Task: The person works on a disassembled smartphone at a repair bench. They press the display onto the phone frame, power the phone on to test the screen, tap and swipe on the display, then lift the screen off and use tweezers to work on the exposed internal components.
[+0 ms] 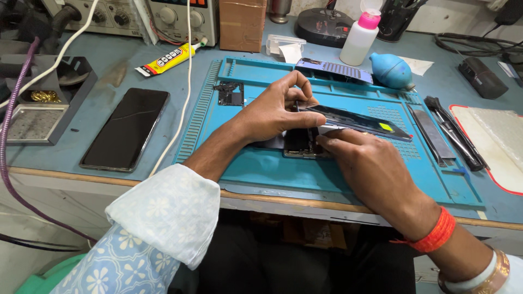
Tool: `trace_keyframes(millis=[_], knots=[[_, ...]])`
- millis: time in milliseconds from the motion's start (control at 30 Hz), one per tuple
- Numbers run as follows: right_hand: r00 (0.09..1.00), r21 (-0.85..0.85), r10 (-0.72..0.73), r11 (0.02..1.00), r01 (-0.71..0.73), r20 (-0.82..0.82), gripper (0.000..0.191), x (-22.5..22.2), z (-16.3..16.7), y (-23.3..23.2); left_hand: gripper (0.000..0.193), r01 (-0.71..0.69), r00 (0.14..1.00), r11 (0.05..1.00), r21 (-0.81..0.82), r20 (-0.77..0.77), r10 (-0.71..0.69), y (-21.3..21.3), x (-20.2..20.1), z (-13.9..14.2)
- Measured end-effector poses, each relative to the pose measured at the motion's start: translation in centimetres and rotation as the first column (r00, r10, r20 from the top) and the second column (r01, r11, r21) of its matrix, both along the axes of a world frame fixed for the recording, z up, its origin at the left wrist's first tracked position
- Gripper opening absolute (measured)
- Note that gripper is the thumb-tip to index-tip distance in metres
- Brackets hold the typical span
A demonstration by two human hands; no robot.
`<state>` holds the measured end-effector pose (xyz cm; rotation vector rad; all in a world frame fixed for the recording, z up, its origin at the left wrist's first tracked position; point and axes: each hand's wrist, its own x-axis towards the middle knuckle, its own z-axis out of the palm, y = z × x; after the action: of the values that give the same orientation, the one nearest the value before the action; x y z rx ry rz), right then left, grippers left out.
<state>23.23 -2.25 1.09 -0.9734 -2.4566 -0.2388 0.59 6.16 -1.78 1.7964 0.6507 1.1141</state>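
Left hand (275, 111) fingers closed on the edge of a thin phone screen (357, 121), lifted over an open phone (300, 142) on the blue mat (261, 163). Right hand (370, 163) fingers curled, pressing its underside.

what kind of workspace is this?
Likely a phone repair bench: blue repair mat, an opened phone held in both hands, a spare dark phone beside it, and bench instruments with dials at the back.

two hands (327, 136), two phones (126, 128), one glue tube (168, 60)
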Motion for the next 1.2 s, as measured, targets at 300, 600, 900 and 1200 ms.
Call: trace_keyframes(millis=[300, 600, 900, 1200], knots=[[0.998, 0.014, 0.056, 0.998, -0.056, 0.003, 0.017, 0.1, 0.0, 0.6, 0.056, -0.031, 0.999, 0.999, 0.019, -0.011, 0.031, 0.1, -0.1, 0.1], [0.988, 0.034, 0.137, 0.990, -0.135, -0.070, 0.020, -0.1, 0.2, 0.6, 0.053, 0.009, 0.999, 0.999, 0.039, 0.053, -0.011, 0.0, -0.1, 0.2], [0.983, -0.043, 0.179, 0.983, -0.178, 0.040, 0.027, 0.4, 0.4, 1.4, 0.054, -0.017, 1.000, 1.000, 0.021, 0.025, 0.017, 0.1, -0.2, 0.1], [0.986, -0.037, 0.144, 0.989, -0.142, 0.077, 0.033, 0.1, 0.3, 1.0, 0.054, -0.033, 0.999, 0.999, 0.015, 0.000, 0.033, -0.1, -0.3, 0.3]])
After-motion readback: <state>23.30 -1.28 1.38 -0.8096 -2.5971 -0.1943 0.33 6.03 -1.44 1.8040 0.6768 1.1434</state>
